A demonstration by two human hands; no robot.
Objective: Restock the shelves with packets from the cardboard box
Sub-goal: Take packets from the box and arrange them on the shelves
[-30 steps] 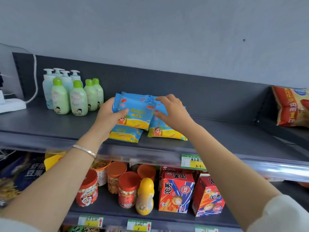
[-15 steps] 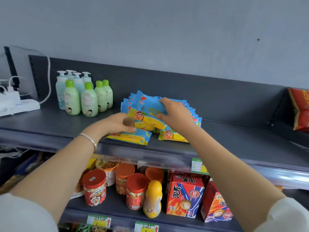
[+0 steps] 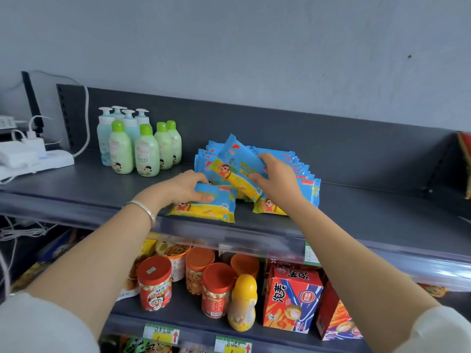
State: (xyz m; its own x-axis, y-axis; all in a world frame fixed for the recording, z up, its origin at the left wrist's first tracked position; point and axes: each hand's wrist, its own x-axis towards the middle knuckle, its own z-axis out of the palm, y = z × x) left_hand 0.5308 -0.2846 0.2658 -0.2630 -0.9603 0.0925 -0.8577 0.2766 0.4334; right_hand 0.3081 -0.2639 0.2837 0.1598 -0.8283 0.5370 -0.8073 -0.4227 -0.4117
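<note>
Blue-and-yellow flat packet (image 3: 212, 210), front of grey shelf (image 3: 369, 212), pinched by left hand (image 3: 182, 188); tilted packet (image 3: 237, 165) gripped by right hand (image 3: 276, 179), above standing row of packets (image 3: 303, 174).

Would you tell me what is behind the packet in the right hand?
Behind the tilted packet is a row of blue packets; it and the right hand hide most of their fronts.

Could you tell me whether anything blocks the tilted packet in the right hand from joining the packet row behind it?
Nothing visible does. The right hand holds the tilted packet against the packet row; the left hand grips a flat packet to its left.
</note>
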